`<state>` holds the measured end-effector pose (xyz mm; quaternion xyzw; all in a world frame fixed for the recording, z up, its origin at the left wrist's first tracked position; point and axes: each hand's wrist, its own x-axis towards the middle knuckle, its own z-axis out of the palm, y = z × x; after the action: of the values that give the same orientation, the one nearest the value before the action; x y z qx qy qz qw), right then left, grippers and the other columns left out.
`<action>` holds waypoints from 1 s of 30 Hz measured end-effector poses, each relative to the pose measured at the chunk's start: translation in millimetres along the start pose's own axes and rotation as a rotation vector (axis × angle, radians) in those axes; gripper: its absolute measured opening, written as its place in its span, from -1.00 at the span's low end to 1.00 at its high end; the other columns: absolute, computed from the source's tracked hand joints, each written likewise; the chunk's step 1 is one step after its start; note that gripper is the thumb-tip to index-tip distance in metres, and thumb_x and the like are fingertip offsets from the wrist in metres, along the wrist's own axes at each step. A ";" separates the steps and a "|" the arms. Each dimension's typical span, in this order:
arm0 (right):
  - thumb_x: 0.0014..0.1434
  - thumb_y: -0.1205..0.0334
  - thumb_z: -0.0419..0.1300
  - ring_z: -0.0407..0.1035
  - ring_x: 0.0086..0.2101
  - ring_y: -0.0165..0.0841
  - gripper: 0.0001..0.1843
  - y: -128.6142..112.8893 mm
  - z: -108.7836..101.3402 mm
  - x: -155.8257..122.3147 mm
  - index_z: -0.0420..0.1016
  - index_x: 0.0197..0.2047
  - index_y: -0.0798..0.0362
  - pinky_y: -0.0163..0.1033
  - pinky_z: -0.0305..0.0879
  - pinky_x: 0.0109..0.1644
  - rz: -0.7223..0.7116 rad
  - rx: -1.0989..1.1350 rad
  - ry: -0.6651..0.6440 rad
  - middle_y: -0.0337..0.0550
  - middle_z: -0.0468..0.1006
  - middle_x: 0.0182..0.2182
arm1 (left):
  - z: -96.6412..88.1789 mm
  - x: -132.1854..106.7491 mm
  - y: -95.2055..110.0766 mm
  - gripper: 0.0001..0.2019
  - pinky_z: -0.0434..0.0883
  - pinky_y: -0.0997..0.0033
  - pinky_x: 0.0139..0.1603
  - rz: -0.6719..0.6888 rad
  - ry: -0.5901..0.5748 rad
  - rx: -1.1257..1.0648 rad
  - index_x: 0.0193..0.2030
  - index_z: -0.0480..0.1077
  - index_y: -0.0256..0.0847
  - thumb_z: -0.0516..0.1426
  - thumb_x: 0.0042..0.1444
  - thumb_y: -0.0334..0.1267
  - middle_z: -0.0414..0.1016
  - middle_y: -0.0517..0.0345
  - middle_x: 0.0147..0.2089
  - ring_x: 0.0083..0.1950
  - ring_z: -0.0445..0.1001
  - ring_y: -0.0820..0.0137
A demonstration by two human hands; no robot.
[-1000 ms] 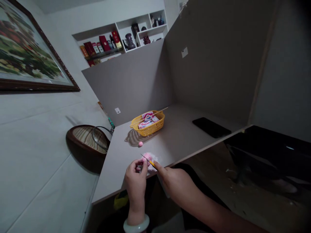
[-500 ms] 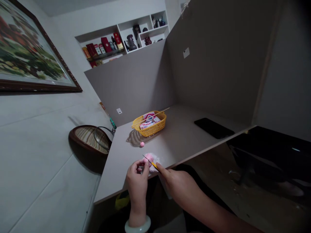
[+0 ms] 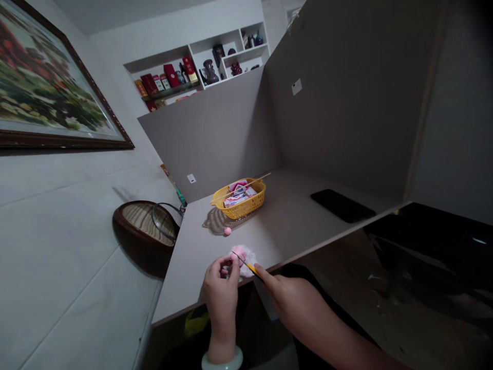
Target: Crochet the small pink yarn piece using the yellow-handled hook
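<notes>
My left hand is closed, with thumb and fingertips pinching the edge of a fluffy pink ball. In my right hand is a slim yellow-handled tool with a thin, dark, pointed end; whether it is a knife or scissors I cannot tell. Its tip lies across the ball beside my left thumb. A crumpled clear plastic bag rests beneath and to the right of the ball, near the table's front edge. Farther back, a smaller pink pompom sits on the table.
A yellow basket holding printed packets stands toward the back, a thin stick across its rim. On the right lies a black phone-like slab. Grey panels rise behind and right of the table. A brown-rimmed chair is at left.
The whole view has shifted slightly. Both hands keep their grips, and the tool's tip has shifted slightly against the pink ball.
</notes>
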<state>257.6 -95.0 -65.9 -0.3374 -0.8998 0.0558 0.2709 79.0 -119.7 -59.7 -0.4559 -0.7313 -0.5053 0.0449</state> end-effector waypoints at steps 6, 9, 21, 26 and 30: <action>0.26 0.43 -0.04 0.52 -0.49 -0.31 -0.44 1.8 -3.5 -12.0 0.30 0.31 0.05 -0.28 0.10 -0.53 0.031 0.006 -0.027 -0.18 0.64 -0.42 | -0.3 0.3 -0.1 -0.61 0.43 0.34 -0.28 0.001 -0.007 0.002 -0.25 0.54 -0.20 0.16 0.11 0.12 0.60 -0.01 -0.26 -0.30 0.51 0.26; 0.25 0.46 -0.03 0.54 -0.44 -0.30 -0.41 -3.4 -2.8 7.0 0.28 0.33 0.04 -0.28 0.13 -0.49 0.023 0.000 -0.021 -0.14 0.66 -0.34 | 1.3 0.9 0.5 -0.58 0.43 0.33 -0.29 -0.020 -0.003 0.004 -0.25 0.54 -0.20 0.16 0.09 0.15 0.60 -0.02 -0.28 -0.33 0.50 0.27; 0.27 0.44 -0.03 0.54 -0.44 -0.28 -0.41 2.1 -9.4 -9.9 0.25 0.35 0.03 -0.25 0.09 -0.50 0.040 -0.025 -0.082 -0.16 0.64 -0.37 | -1.0 -0.2 2.4 -0.64 0.41 0.33 -0.28 -0.003 0.004 0.028 -0.26 0.54 -0.17 0.15 0.13 0.10 0.59 0.02 -0.30 -0.32 0.50 0.26; 0.21 0.49 -0.01 0.54 -0.41 -0.29 -0.37 -1.9 -4.7 7.8 0.28 0.33 0.05 -0.26 0.10 -0.48 0.021 -0.019 -0.063 -0.13 0.66 -0.31 | -0.1 0.4 1.6 -0.57 0.43 0.34 -0.31 -0.004 0.000 -0.008 -0.26 0.55 -0.20 0.16 0.08 0.17 0.61 -0.03 -0.28 -0.31 0.51 0.25; 0.27 0.44 -0.03 0.52 -0.47 -0.33 -0.42 1.3 -4.9 -9.6 0.27 0.34 0.04 -0.27 0.06 -0.52 0.030 -0.001 -0.063 -0.17 0.64 -0.40 | -2.2 0.1 -1.7 -0.58 0.44 0.33 -0.29 0.004 -0.002 -0.015 -0.24 0.54 -0.19 0.16 0.09 0.15 0.61 -0.04 -0.24 -0.28 0.52 0.24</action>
<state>266.9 -100.6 -66.5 -0.3491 -0.9027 0.0702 0.2416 76.9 -121.5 -59.7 -0.4581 -0.7266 -0.5103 0.0417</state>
